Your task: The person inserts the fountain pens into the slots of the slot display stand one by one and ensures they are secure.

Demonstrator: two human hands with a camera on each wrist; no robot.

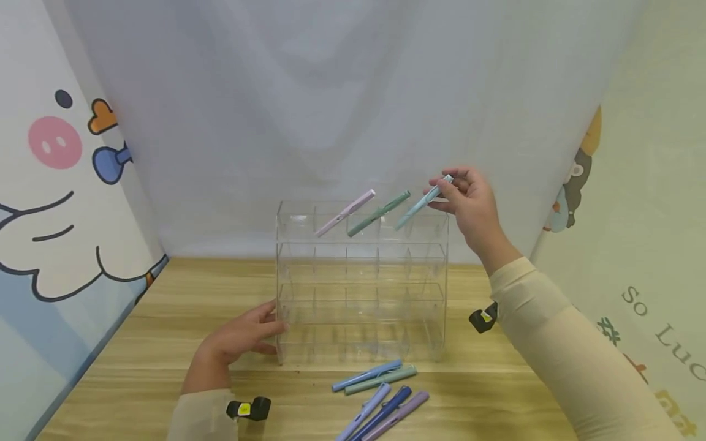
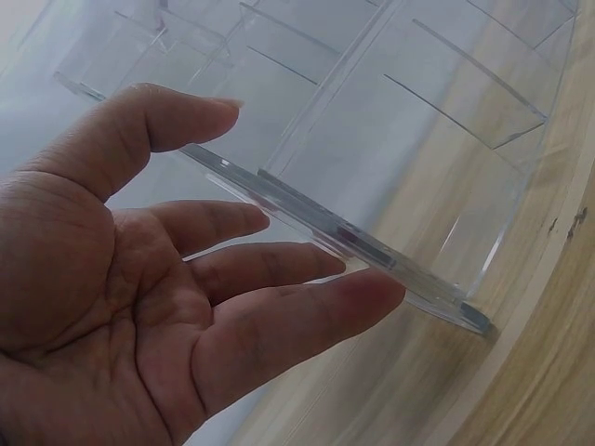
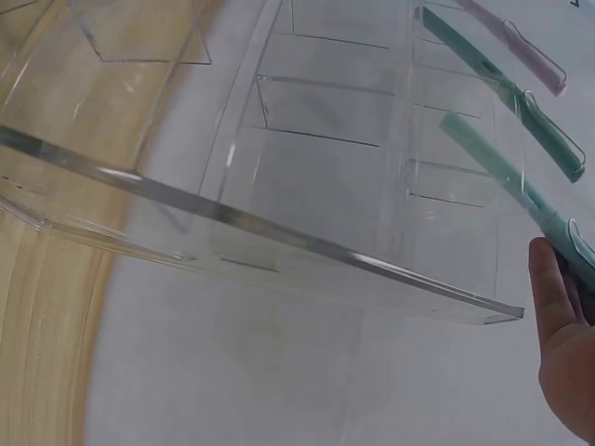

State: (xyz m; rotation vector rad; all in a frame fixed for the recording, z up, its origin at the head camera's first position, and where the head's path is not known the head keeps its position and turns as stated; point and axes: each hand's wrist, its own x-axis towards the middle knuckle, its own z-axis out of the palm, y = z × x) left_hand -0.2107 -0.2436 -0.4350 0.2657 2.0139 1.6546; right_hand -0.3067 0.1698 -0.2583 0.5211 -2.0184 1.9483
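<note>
A clear acrylic rack (image 1: 361, 313) with tiers of compartments stands on the table. My left hand (image 1: 245, 335) touches its left side panel, fingers fairly straight; in the left wrist view the thumb (image 2: 191, 121) lies across the panel's edge, apart from the other fingers. At the top right of the rack, my right hand (image 1: 466, 199) pinches a pale blue pen (image 1: 413, 211) by its upper end. This pen slants down to the left, its lower end at the top tier. Beside it, a green pen (image 1: 380, 213) and a pink pen (image 1: 346, 212) lean in the same tier.
In front of the rack lie a blue pen (image 1: 364, 376), a light green pen (image 1: 377, 381), a lavender pen (image 1: 364, 411), a dark blue pen (image 1: 383, 413) and a purple pen (image 1: 399, 418). A pale curtain (image 1: 353, 110) hangs behind, with printed panels on both sides.
</note>
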